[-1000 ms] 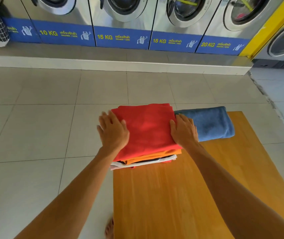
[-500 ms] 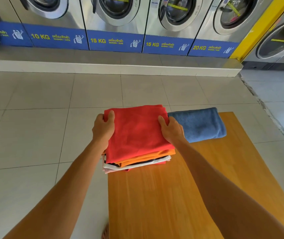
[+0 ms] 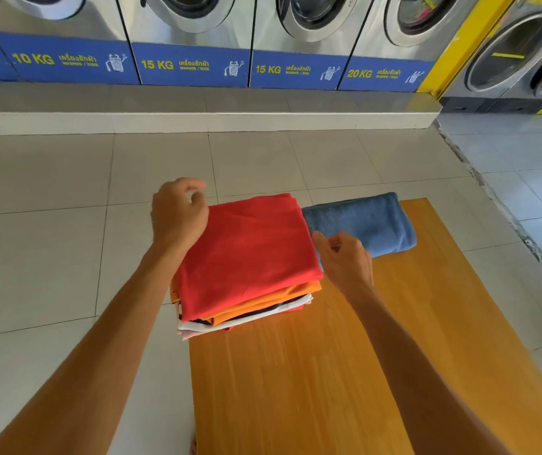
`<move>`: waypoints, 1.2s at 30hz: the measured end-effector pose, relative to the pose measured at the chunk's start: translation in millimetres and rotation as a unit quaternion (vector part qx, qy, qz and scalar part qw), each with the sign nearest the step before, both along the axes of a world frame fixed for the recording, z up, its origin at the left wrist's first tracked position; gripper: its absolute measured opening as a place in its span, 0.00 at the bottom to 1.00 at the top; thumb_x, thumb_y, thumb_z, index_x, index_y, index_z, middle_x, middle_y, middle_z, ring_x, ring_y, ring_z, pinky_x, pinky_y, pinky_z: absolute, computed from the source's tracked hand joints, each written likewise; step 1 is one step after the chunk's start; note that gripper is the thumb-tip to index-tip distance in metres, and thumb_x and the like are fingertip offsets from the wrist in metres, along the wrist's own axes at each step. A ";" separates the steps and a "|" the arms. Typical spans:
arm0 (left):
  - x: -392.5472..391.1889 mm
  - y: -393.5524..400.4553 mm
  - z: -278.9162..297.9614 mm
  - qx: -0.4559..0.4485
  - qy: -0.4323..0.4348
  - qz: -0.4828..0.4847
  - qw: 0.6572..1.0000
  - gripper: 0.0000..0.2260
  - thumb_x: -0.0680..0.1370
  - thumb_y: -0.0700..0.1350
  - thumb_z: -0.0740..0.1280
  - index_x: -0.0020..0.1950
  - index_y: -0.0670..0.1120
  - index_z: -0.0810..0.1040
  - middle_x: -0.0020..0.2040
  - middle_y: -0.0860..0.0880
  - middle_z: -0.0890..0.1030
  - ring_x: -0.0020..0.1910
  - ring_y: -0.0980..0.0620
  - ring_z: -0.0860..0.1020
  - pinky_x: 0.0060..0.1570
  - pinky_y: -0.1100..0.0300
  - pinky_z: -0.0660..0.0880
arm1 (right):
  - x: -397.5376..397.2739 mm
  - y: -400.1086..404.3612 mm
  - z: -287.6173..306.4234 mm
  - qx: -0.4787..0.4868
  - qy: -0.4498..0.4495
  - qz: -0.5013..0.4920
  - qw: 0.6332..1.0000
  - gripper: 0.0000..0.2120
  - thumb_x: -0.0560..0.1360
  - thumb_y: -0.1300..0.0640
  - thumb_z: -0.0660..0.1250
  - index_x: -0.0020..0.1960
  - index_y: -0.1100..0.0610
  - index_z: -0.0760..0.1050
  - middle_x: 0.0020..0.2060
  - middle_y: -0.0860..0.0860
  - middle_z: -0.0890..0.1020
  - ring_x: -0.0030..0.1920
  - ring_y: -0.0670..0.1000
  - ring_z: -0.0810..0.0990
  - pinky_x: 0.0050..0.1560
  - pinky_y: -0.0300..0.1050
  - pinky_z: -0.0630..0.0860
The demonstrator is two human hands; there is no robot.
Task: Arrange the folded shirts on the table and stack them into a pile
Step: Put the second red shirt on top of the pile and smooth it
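A pile of folded shirts sits at the far left corner of the wooden table [image 3: 299,385] and overhangs its left edge. A red shirt [image 3: 246,251] is on top, with an orange shirt [image 3: 264,300] and a white one [image 3: 246,320] under it. My left hand [image 3: 177,218] hovers at the pile's far left edge, fingers loosely curled, holding nothing. My right hand [image 3: 345,262] is beside the pile's right edge, also holding nothing, and partly covers the near corner of a folded blue cloth [image 3: 361,220] lying right of the pile.
Tiled floor surrounds the table on the left and beyond. A row of front-loading washing machines [image 3: 191,34] stands on a raised step at the back. More machines [image 3: 509,57] stand at the right behind a yellow post.
Both hands gripped the pile's sides half a second ago. They have let go now; the left hand has lifted away and the right has drawn back beside the pile.
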State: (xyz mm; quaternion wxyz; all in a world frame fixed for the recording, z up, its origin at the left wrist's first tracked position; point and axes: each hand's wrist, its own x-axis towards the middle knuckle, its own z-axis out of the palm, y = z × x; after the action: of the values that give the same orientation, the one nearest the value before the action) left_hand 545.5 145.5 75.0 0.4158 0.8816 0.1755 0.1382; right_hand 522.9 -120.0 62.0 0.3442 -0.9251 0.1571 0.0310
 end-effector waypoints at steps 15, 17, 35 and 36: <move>87.0 -114.8 -35.0 0.136 0.101 -0.198 0.965 0.08 0.75 0.51 0.68 0.48 0.50 0.85 0.50 0.49 0.85 0.53 0.44 0.81 0.52 0.53 0.75 | -28.6 6.1 -21.3 0.152 0.043 -0.010 0.987 0.21 0.76 0.39 0.68 0.58 0.54 0.78 0.50 0.46 0.81 0.48 0.47 0.80 0.38 0.37 0.72; 90.7 -113.0 -36.1 0.132 0.118 -0.180 0.968 0.09 0.76 0.51 0.69 0.47 0.47 0.85 0.49 0.47 0.85 0.52 0.43 0.81 0.47 0.56 0.73 | -30.9 6.1 -26.6 0.196 0.031 -0.025 0.980 0.16 0.77 0.42 0.69 0.54 0.55 0.78 0.45 0.46 0.82 0.41 0.44 0.79 0.34 0.33 0.71; 92.2 -81.2 -46.4 0.082 0.107 -0.239 0.962 0.25 0.74 0.66 0.63 0.42 0.45 0.83 0.39 0.50 0.83 0.41 0.50 0.80 0.43 0.55 0.77 | -39.9 9.4 -24.0 0.299 0.049 -0.069 0.951 0.15 0.76 0.42 0.69 0.47 0.53 0.84 0.37 0.57 0.87 0.41 0.62 0.86 0.39 0.48 0.78; 90.1 -78.7 -47.7 0.094 0.108 -0.248 0.958 0.23 0.75 0.65 0.63 0.45 0.46 0.85 0.42 0.49 0.84 0.43 0.49 0.81 0.45 0.54 0.78 | -40.4 11.7 -19.9 0.300 0.057 -0.060 0.950 0.16 0.77 0.41 0.67 0.47 0.53 0.83 0.35 0.57 0.87 0.41 0.61 0.86 0.41 0.51 0.80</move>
State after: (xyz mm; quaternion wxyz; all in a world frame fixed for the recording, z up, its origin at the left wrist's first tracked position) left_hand 635.7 66.8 27.2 0.3307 0.9422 -0.0181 -0.0497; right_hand 482.5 -108.3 42.0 0.5975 -0.7647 0.2155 0.1086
